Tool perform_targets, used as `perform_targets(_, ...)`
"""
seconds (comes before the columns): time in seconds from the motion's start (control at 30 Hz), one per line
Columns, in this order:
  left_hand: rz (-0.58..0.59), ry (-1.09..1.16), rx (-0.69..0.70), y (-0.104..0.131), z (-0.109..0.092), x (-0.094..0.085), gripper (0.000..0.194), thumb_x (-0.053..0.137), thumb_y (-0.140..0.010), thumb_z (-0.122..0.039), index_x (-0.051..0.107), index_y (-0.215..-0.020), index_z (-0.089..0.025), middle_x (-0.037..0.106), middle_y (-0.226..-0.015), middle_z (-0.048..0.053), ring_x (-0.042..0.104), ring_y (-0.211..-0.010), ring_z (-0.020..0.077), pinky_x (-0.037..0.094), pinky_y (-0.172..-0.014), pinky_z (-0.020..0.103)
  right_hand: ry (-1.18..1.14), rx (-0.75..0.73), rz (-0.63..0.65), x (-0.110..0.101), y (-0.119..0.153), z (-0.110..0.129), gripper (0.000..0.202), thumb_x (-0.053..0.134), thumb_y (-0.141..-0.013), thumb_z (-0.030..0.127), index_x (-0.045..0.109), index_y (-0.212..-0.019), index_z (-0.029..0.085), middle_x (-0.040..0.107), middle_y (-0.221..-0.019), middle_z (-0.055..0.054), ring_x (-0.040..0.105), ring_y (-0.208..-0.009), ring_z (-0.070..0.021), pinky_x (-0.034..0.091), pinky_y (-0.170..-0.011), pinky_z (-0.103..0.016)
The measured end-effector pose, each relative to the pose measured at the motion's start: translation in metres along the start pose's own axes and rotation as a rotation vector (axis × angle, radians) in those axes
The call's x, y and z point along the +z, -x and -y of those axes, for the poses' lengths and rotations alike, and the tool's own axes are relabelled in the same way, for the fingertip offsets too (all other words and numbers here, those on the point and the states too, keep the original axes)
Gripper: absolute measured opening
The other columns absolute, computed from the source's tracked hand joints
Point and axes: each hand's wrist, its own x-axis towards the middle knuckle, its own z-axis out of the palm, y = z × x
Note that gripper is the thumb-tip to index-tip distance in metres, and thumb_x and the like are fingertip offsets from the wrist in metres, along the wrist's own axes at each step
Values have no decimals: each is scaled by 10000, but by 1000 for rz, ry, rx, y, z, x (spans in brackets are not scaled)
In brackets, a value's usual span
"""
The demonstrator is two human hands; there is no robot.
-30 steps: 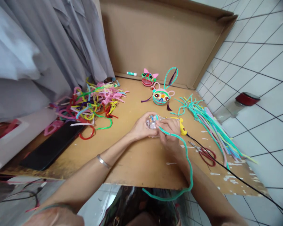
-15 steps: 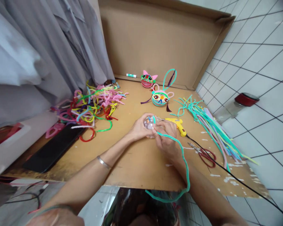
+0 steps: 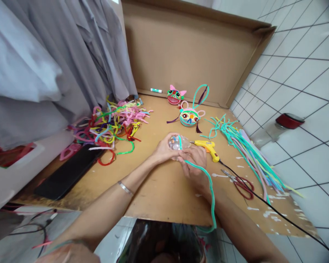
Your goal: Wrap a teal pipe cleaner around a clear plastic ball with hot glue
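Note:
A clear plastic ball (image 3: 184,141) sits between my two hands above the middle of the table. My left hand (image 3: 163,149) wraps round its left side, closed on it. At the ball's lower right, my right hand (image 3: 195,159) has its fingers pressed together on a teal pipe cleaner (image 3: 211,186). One stretch of the pipe cleaner lies up across the front of the ball; the long loose part curves down over my right wrist past the table edge. Just behind my right hand lies a yellow glue gun (image 3: 208,147).
Two decorated animal-face balls (image 3: 189,117) stand at the back, near a glue stick (image 3: 156,90). Pipe cleaners (image 3: 117,120) are heaped at left by a black phone (image 3: 68,173). At right lie red-handled scissors (image 3: 244,187), long pipe cleaners (image 3: 252,157) and a black cord (image 3: 279,214).
The view has shifted slightly. My right fingers have slid a little lower on the ball, uncovering more of it, and the hanging end of the teal pipe cleaner has drawn rightward.

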Motion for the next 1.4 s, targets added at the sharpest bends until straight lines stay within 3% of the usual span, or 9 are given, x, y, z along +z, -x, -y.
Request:
perform_targets(0.17, 9, 43, 4, -2, 5, 1, 726, 850, -474, -246, 587, -1147, -175, 710, -1070, 52, 674, -986, 219, 548, -908, 332, 10, -79, -97, 6, 2, 1, 237, 496, -1015, 271, 723, -1012, 202, 705, -876, -63, 641, -852, -171, 476, -821, -339)
perform_targets(0.43, -79, -35, 38, -3, 11, -2, 749, 868, -490, -340, 575, -1164, -197, 686, -1049, 34, 651, -934, 198, 530, -904, 332, 8, -402, 47, 0, -1, 14, 276, 547, -956, 135, 704, -1151, 252, 713, -1115, -53, 614, -1125, -173, 468, -1034, -357)
perform_targets(0.53, -69, -21, 60, -3, 12, -2, 762, 876, -484, -358, 569, -1160, -185, 695, -1055, 50, 657, -943, 203, 533, -897, 327, 53, -251, -55, 5, 4, -2, 330, 552, -950, 127, 636, -1251, 231, 695, -1119, -84, 619, -1117, -191, 469, -1008, -366)
perform_targets(0.63, -70, -33, 69, -4, 13, -1, 796, 894, -474, -358, 568, -1178, -182, 695, -1079, 60, 660, -971, 210, 534, -892, 322, 161, 72, -153, 12, 12, -28, 397, 499, -965, 141, 565, -1349, 214, 678, -1110, -119, 632, -1031, -216, 476, -911, -376)
perform_targets(0.8, -70, -8, 33, -4, 10, 1, 806, 901, -459, -337, 566, -1175, -179, 695, -1078, 55, 657, -986, 212, 533, -914, 326, 353, 455, 171, 9, 13, -57, 378, 427, -988, 286, 607, -1291, 148, 642, -1230, -182, 576, -1154, -286, 414, -982, -444)
perform_targets(0.97, -53, 45, 37, -3, 3, 3, 785, 892, -446, -316, 565, -1147, -183, 697, -1096, 55, 658, -988, 210, 534, -913, 323, 612, 745, 615, -4, -2, -61, 483, 476, -951, 417, 603, -1239, 52, 627, -1253, -254, 562, -1176, -384, 415, -962, -506)
perform_targets(1.07, -58, 31, 43, -3, 4, 3, 770, 887, -446, -295, 570, -1140, -188, 693, -1093, 50, 658, -989, 210, 529, -913, 325, 648, 892, 804, -7, -6, -64, 581, 516, -927, 511, 603, -1208, 10, 645, -1211, -277, 610, -1138, -401, 457, -931, -514)
perform_targets(1.17, -66, 8, 30, -4, 5, 2, 786, 888, -439, -310, 566, -1145, -186, 684, -1073, 47, 644, -997, 215, 515, -924, 332, 648, 951, 861, -9, -5, -70, 598, 548, -915, 524, 601, -1217, 12, 666, -1191, -274, 656, -1121, -380, 501, -911, -472)
perform_targets(1.4, -15, -17, 67, -3, 7, -5, 814, 896, -444, -344, 551, -1165, -191, 680, -1107, 51, 648, -1017, 225, 529, -913, 329, 569, 1001, 837, -14, 1, -86, 527, 558, -896, 501, 691, -1132, 49, 720, -1121, -260, 725, -1040, -356, 551, -828, -404)
